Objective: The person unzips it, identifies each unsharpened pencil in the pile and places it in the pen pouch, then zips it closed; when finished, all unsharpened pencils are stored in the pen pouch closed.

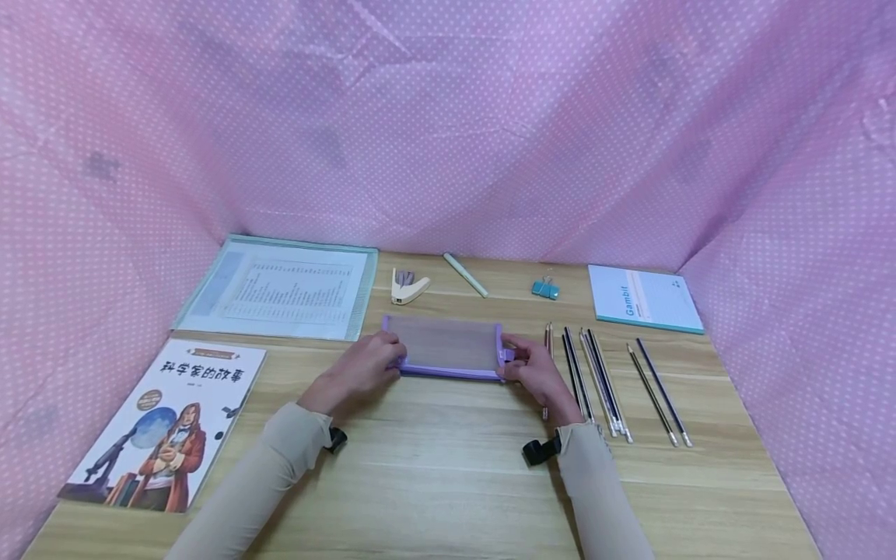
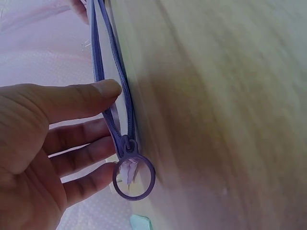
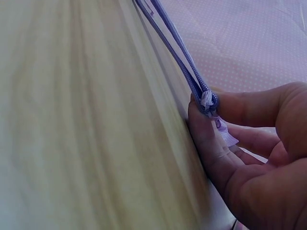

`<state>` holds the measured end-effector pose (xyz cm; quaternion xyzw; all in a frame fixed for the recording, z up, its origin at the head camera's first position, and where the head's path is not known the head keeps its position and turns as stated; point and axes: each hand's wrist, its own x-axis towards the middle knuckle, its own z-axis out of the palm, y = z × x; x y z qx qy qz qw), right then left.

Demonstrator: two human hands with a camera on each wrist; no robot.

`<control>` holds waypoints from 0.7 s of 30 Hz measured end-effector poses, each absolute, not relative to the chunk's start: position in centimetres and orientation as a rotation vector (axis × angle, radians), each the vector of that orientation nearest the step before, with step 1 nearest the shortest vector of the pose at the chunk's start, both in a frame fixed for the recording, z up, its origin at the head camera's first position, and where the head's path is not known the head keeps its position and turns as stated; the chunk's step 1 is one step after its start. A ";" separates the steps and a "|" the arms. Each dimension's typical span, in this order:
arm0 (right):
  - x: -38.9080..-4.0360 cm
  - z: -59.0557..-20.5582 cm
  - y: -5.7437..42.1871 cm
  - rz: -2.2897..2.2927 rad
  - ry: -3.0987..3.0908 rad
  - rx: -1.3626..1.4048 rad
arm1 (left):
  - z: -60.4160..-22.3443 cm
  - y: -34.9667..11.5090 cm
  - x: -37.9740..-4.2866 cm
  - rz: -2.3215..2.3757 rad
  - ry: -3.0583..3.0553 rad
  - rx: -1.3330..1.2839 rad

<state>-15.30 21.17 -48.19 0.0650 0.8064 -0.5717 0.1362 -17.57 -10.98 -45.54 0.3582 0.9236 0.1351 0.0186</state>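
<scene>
A see-through zipper pouch (image 1: 448,344) with purple edging lies in the middle of the table, its zipper edge toward me. My left hand (image 1: 371,359) grips its left end, thumb on the zipper edge and fingers behind. In the left wrist view the two zipper tapes (image 2: 125,91) stand apart, and the slider's purple ring pull (image 2: 152,177) hangs beside the left fingertips. My right hand (image 1: 533,372) pinches the near right corner between thumb and a finger. A small purple fabric tab (image 3: 227,135) sticks out by that corner in the right wrist view.
Several pencils (image 1: 599,381) lie right of the pouch, partly under the right wrist. Behind are a stapler (image 1: 409,291), a pale green pen (image 1: 465,274), a teal binder clip (image 1: 545,289) and a notebook (image 1: 645,299). A document folder (image 1: 280,288) and a book (image 1: 164,424) lie left.
</scene>
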 end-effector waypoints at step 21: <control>-15.2 -48.1 21.0 -1.703 2.294 0.167 | -44.8 -11.0 -17.0 0.415 2.806 1.161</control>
